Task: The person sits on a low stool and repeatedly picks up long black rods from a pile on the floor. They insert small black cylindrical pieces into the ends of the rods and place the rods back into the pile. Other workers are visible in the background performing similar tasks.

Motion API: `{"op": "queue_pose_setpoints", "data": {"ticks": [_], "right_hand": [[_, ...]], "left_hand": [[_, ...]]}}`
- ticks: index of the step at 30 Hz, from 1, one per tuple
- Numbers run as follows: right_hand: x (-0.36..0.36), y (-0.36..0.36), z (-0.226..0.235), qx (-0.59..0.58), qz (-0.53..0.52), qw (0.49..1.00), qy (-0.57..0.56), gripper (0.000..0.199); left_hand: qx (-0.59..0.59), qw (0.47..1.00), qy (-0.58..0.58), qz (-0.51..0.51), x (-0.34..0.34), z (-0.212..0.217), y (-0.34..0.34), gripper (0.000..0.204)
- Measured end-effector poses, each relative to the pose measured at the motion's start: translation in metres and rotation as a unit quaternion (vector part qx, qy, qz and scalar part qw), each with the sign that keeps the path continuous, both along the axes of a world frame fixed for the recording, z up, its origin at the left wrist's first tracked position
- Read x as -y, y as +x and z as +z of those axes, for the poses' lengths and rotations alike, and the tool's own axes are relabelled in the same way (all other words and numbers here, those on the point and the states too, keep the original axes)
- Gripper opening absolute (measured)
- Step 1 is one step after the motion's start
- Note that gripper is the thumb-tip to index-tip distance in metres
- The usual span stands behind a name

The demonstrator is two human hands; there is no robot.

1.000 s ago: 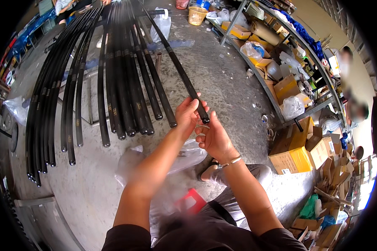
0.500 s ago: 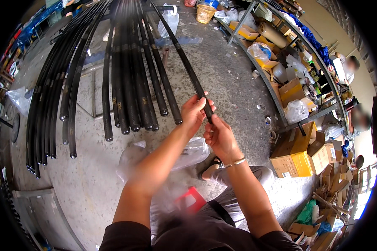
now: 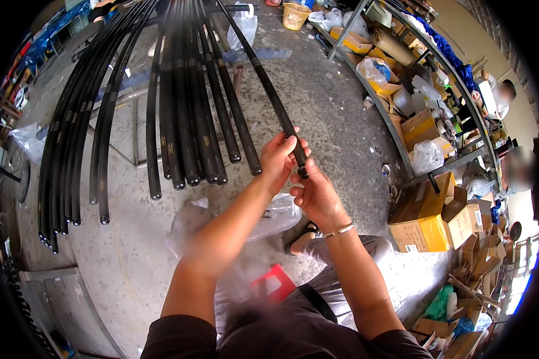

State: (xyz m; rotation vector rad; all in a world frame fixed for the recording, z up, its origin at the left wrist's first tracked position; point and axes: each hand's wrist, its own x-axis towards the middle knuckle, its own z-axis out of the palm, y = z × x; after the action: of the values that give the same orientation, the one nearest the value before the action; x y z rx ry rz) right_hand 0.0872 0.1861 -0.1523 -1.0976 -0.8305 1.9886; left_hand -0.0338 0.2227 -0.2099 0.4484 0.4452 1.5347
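Observation:
My left hand (image 3: pixel 278 158) is wrapped round the lower part of a long black fishing rod (image 3: pixel 272 96), a little above its butt end. At that end, the thumb and fingers of my right hand (image 3: pixel 318 192) pinch around the dark end cap (image 3: pixel 303 172), partly covering it. The held rod slants up and away to the left. Beside it, several similar black rods (image 3: pixel 207 134) lie side by side with their capped ends toward me. Another bunch of black rods (image 3: pixel 72 137) fans out farther left.
A metal rack (image 3: pixel 395 128) full of boxes and bags stands at the right, with a large open carton (image 3: pixel 422 215) below it. Clear plastic bags (image 3: pixel 275 216) and a red plastic object (image 3: pixel 275 282) are near my legs. A yellow basket (image 3: pixel 296 16) stands far off.
The rod's end cap now shows between my hands, where my right fingers hid it before. My right hand has shifted slightly down and right; my left grip stays.

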Motion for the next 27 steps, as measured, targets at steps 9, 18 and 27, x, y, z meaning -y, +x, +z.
{"op": "queue_pose_setpoints", "data": {"ticks": [9, 18, 27], "right_hand": [[-0.001, 0.006, -0.008, -0.063, -0.016, 0.995, -0.071, 0.026], [-0.007, 0.023, -0.051, -0.140, -0.061, 0.987, -0.057, 0.028], [-0.010, 0.018, -0.056, -0.143, -0.044, 0.979, -0.141, 0.030]], "left_hand": [[0.012, 1.000, 0.005, 0.012, -0.003, -0.007, 0.001, 0.034], [-0.102, 0.994, -0.018, 0.032, 0.001, -0.014, 0.012, 0.031], [-0.243, 0.966, -0.003, 0.087, 0.006, -0.019, 0.009, 0.013]]}}
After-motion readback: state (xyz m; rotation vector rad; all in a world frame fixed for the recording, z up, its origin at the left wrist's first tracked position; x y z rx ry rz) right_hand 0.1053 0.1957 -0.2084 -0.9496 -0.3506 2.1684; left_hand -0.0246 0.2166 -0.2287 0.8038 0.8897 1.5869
